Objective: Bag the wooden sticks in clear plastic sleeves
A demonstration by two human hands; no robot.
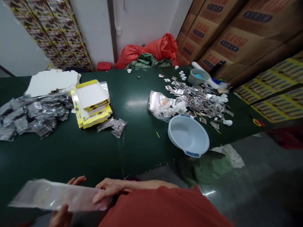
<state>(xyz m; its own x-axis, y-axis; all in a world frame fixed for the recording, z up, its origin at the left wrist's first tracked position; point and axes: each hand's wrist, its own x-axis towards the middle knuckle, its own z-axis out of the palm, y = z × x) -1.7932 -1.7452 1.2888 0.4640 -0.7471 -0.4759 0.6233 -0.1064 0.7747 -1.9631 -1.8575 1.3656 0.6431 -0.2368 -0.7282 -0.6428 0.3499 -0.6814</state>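
Observation:
A long clear plastic bag lies across the near edge of the dark green table. My right hand rests on the bag's right end with its fingers bent over the top edge. My left hand is under the bag near its middle; fingertips show above the bag and the thumb side below it, so it grips the bag. A red sleeve fills the bottom of the view.
A pale blue basin sits at the table's right edge, beside a heap of small silver sachets. Yellow flat cartons, silver packets and white sheets lie at the left. Cardboard boxes stand behind.

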